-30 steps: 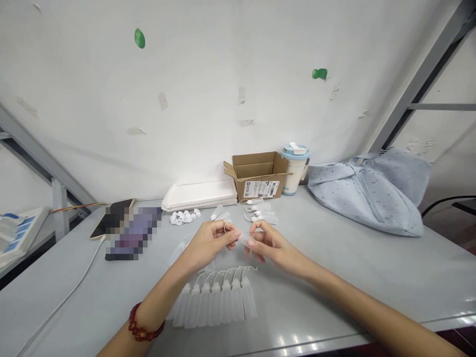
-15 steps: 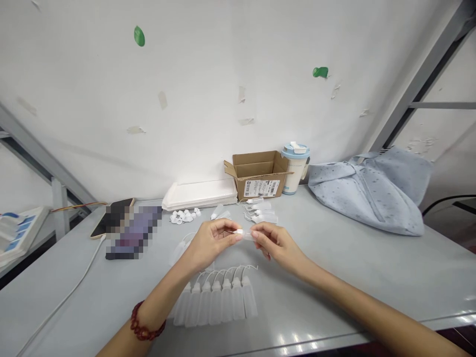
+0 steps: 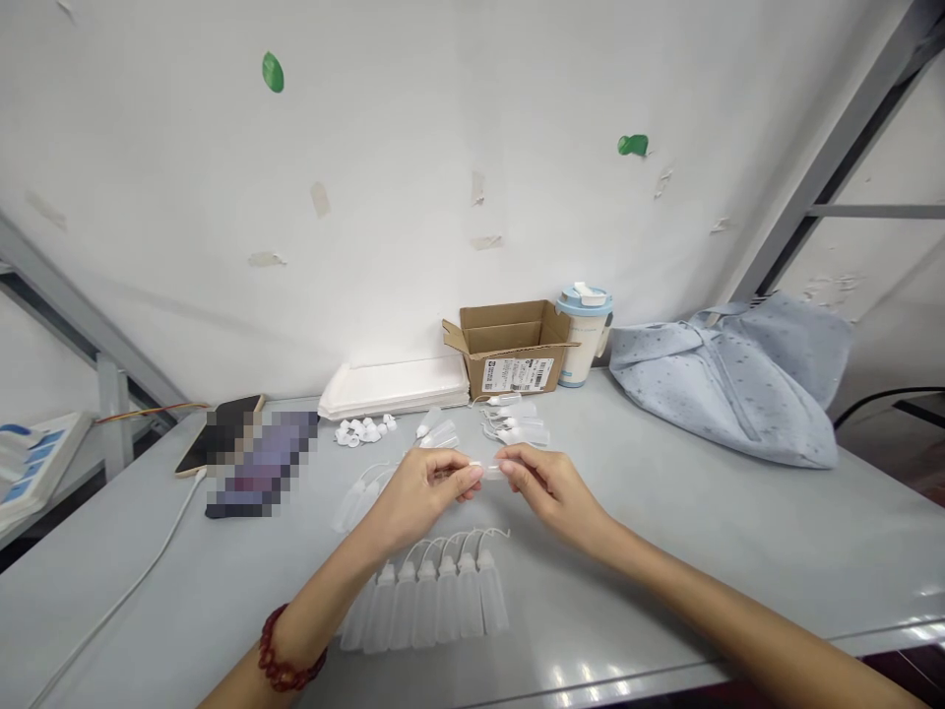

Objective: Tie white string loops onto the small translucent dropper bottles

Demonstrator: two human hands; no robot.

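My left hand point(image 3: 422, 494) is closed, thumb and fingers pinching the white cap at one end of a small translucent squeeze bottle point(image 3: 491, 473). My right hand point(image 3: 550, 484) pinches the bottle's other end, so it lies level between both hands above the table. The fingers hide most of it. Below them lies a row of several capped bottles point(image 3: 426, 609) with thin curved tubes. More such bottles point(image 3: 349, 507) lie partly behind my left hand. A pile of small white caps point(image 3: 363, 430) and a few loose bottles point(image 3: 439, 434) are farther back.
Several tubed bottles point(image 3: 526, 431) lie before an open cardboard box point(image 3: 521, 369). A lidded cup point(image 3: 583, 340), a stack of white packets point(image 3: 395, 386) and a light blue bag point(image 3: 727, 389) stand along the wall. Left are a phone point(image 3: 218, 433) and a white cable point(image 3: 140, 581).
Both hands stay at the bottle. My left-hand fingers have curled and shifted around the cap, covering more of it. The view has shifted slightly.
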